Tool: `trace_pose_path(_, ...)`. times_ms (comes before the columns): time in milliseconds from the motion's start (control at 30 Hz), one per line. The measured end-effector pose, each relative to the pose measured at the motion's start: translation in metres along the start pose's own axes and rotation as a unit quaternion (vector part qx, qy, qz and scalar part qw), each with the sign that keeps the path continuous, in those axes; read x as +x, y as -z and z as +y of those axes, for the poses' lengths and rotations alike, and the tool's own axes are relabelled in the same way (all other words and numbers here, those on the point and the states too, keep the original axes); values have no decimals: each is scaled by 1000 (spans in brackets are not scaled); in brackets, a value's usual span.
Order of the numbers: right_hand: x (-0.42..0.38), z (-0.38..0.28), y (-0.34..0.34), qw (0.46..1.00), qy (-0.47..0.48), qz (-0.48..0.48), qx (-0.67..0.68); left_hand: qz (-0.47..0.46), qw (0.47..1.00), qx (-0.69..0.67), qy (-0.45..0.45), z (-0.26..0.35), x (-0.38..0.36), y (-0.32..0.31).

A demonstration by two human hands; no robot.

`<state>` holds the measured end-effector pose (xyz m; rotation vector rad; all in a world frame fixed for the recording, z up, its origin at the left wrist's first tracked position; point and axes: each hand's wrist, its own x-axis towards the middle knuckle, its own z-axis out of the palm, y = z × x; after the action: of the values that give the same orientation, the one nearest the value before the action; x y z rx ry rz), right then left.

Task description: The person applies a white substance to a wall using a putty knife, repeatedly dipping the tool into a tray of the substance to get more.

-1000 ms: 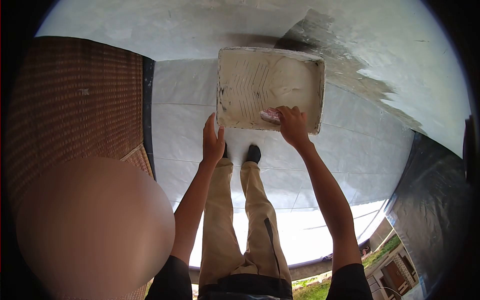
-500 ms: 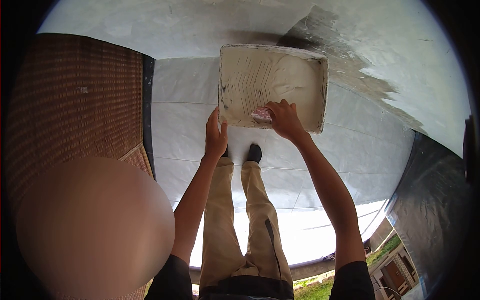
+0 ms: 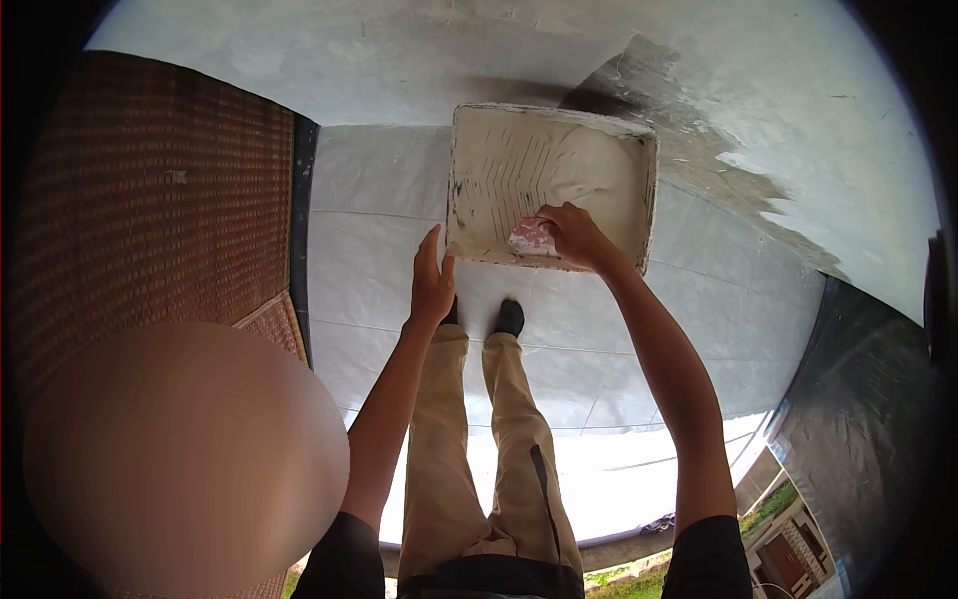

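Note:
A rectangular paint tray (image 3: 452,180), its rim crusted, holds thick cream-coloured paint with a ribbed slope on its left side. My right hand (image 3: 577,236) reaches over the tray's near edge, fingers closed on a small pink, paint-smeared piece (image 3: 531,237) low against the ribs. What kind of tool this piece is, I cannot tell. My left hand (image 3: 433,285) is at the tray's near left corner, fingers stretched up along the outside and thumb apart from them, close to the rim.
A grey sheet (image 3: 374,260) covers the floor under my feet. Ahead rises a pale wall (image 3: 399,70) with a dark bare patch (image 3: 689,120). Woven brown panels (image 3: 180,190) stand on the left, a black sheet (image 3: 858,399) on the right. A blurred round shape (image 3: 190,459) covers the lower left.
The view has shifted slightly, so tray and floor sit a little lower. My left hand's fingers have come slightly away from the tray's side; the right hand still holds the pink piece.

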<state>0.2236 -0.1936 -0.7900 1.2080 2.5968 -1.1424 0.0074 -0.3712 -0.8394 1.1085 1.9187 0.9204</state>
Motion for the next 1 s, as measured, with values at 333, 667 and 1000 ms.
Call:
trace_pose_path(333,12,2,25,983,-113,-98,111,7,1000,2,4,4,-6,22)
trace_pose_path(667,11,29,60,980,-118,-133,-92,12,1000,7,-10,21,-14,38)
trace_pose_path(1000,-73,6,149,862,-273,-44,425,16,993,-4,-115,130,19,82)
